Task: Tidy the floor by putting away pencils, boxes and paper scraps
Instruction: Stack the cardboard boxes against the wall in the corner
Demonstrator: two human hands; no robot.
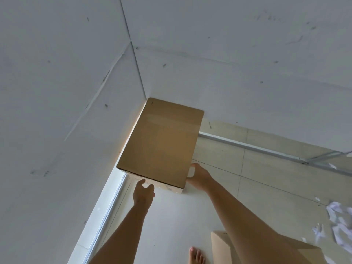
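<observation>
A brown cardboard box [162,141] sits in the far corner of the room, tucked against the two white walls [57,92] on the pale tiled floor [266,178]. The right hand [199,176] grips the box's near right edge, fingers curled round it. The left hand [142,193] hovers just at the near left corner (fingers relaxed, holding nothing). A second cardboard box [221,246] lies near, under the right forearm. Crumpled paper scraps [339,221] lie to the right. A bare foot [197,256] shows at the bottom edge.
</observation>
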